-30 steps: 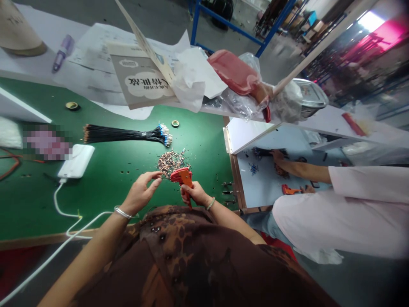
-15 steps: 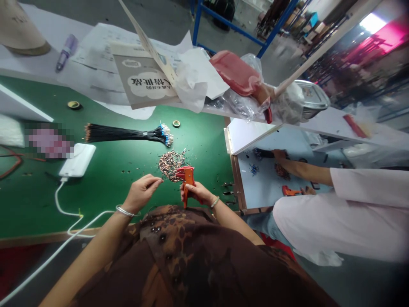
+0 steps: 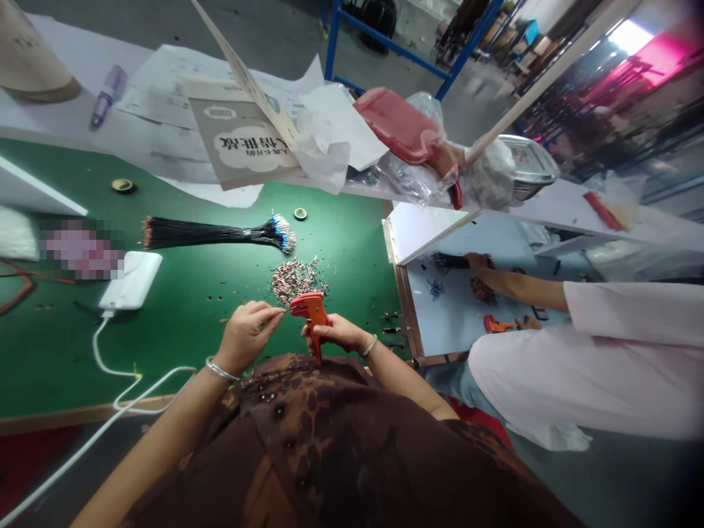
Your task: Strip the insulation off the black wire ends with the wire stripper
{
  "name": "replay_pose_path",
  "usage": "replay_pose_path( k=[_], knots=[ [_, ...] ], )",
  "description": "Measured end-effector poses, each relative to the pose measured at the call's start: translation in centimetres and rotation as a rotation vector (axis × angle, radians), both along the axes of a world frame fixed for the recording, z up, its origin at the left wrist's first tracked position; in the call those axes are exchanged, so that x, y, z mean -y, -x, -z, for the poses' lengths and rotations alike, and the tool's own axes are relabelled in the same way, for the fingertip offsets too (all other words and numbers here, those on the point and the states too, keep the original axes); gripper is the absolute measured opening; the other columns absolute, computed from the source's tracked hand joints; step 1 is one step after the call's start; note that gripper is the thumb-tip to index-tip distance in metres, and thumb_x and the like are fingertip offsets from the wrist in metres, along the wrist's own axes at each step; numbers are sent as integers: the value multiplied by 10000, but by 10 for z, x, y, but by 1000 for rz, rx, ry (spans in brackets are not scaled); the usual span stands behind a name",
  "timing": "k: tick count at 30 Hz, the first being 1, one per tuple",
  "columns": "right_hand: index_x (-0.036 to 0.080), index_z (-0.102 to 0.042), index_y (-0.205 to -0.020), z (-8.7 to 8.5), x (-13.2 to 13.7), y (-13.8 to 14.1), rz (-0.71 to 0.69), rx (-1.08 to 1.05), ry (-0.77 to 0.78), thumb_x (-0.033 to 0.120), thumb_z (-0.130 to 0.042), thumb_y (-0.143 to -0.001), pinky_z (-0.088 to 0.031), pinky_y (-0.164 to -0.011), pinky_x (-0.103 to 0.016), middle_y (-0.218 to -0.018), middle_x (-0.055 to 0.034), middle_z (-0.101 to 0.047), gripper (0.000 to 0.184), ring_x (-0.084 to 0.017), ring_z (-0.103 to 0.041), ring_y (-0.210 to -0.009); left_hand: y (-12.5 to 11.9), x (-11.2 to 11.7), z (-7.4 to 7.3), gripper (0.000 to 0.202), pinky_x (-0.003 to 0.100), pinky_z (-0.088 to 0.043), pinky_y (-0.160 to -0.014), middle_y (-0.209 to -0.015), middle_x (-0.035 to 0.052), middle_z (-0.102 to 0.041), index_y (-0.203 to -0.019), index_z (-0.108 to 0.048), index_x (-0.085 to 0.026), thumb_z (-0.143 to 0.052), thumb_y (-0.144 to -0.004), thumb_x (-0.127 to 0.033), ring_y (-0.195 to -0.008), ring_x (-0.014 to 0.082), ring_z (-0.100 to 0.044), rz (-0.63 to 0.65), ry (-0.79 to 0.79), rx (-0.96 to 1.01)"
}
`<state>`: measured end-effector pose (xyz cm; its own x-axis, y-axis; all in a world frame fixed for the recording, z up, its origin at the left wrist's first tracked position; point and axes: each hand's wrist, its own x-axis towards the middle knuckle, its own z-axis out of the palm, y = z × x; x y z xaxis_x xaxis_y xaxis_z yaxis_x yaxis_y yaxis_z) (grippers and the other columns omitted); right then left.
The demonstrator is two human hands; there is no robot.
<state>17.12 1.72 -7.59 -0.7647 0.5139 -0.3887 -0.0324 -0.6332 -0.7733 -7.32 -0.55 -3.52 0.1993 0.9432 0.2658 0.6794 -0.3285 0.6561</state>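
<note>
A worker's right hand (image 3: 342,334) grips an orange-red tool (image 3: 315,309) at the near side of a green desk (image 3: 352,242), fingers wrapped around the handle. The left hand (image 3: 246,336) is just left of the tool's head, its thumb and forefinger pinched narrow; anything between them is too small to tell. Beyond the tool spreads a pile of clippings (image 3: 291,279), with a bundle of black wires (image 3: 203,234) farther off to the left. At right, a co-worker (image 3: 572,367) reaches across a pale blue desk (image 3: 448,326).

White glare (image 3: 631,37) beside pink glow (image 3: 668,62), blurry upper-right background.
</note>
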Motion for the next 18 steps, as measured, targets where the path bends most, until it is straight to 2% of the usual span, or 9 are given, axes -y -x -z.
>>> replay_pose_path(
  k=[11,18],
  knots=[
    [71,-636,-992,-3,3,3,13,-2,-2,563,-721,-747,-548,-665,-321,-774,-74,-666,556,-169,-666,-659,2,2,-1,279,310,-406,-670,-753,46,-664,-890,-727,-167,-498,-947,-317,-707,174,-542,48,-113,-104],
    [80,-633,-874,-5,4,2,36,58,-65,552,-673,-798,-523,-530,-271,-624,-32,-637,479,-144,-625,-509,3,4,-4,278,313,-391,-659,-752,46,-666,-887,-726,-178,-492,-950,-316,-693,172,-529,66,-127,-118]
  ],
)
